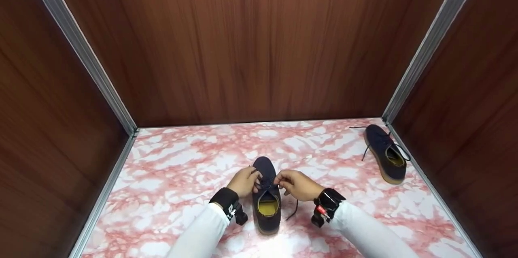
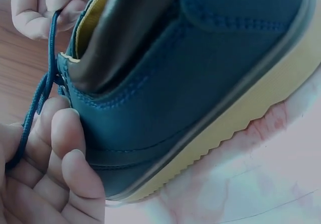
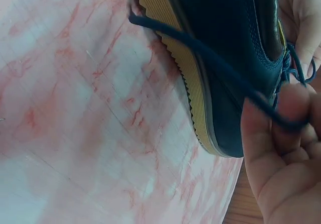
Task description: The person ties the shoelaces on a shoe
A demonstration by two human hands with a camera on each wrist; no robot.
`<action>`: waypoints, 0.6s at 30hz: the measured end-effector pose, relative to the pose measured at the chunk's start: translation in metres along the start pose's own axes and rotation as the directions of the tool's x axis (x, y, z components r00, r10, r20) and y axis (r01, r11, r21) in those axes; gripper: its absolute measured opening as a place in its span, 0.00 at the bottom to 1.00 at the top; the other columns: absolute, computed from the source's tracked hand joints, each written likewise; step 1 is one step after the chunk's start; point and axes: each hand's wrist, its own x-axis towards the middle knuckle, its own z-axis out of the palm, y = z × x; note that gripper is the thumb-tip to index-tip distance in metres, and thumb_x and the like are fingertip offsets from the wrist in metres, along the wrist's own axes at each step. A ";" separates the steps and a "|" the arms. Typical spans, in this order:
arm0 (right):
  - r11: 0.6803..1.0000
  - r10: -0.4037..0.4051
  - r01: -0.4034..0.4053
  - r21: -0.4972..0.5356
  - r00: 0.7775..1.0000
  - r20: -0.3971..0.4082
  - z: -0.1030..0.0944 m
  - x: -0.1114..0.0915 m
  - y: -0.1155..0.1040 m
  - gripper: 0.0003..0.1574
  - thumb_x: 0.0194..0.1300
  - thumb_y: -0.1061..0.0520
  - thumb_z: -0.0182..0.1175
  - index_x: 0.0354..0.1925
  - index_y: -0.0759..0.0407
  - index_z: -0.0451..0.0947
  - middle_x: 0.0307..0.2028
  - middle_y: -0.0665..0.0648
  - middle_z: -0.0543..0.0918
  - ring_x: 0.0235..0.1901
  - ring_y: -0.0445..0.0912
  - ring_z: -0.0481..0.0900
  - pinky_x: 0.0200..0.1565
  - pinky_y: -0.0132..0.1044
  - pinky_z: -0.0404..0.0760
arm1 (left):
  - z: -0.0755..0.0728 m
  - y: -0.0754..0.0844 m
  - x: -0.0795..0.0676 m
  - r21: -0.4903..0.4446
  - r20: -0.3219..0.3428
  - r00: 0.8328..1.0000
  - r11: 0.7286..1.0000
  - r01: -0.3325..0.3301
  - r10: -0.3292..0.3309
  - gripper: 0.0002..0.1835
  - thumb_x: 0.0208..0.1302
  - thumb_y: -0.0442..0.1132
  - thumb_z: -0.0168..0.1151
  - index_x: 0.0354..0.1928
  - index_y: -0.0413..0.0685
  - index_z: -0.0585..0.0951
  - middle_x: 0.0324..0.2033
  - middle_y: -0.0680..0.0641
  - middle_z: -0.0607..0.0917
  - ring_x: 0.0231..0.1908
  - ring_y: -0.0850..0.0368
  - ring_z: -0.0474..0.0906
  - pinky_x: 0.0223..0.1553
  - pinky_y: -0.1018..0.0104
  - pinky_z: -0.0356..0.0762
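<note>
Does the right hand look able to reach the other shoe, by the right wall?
Probably yes: only marbled surface lies between the right hand and the other shoe, though that hand holds a lace it would likely release first.

My left hand (image 1: 243, 182), my right hand (image 1: 298, 185) both at laces (image 1: 267, 185) of dark shoe (image 1: 265, 193); toe (image 1: 263, 163) towards far wall (image 1: 251, 47). Second shoe (image 1: 378, 146) far right, beside right wall (image 1: 465, 120).

I'm looking down on a pink-and-white marbled surface (image 1: 170, 169). Near its middle sits a dark shoe (image 1: 267, 205), upright, toe toward twelve o'clock. At two o'clock I have a second dark shoe (image 1: 382, 153), upright, toe toward eleven.
</note>
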 end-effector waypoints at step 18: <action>0.986 -0.043 0.026 -0.167 0.994 -0.102 0.001 0.004 -0.001 0.04 0.70 0.60 0.67 0.35 0.55 0.82 0.33 0.51 0.86 0.33 0.34 0.79 0.40 0.29 0.80 | -0.002 -0.001 -0.002 0.001 0.006 1.000 1.000 0.005 -0.005 0.14 0.81 0.36 0.49 0.41 0.36 0.82 0.26 0.46 0.85 0.28 0.38 0.87 0.27 0.72 0.78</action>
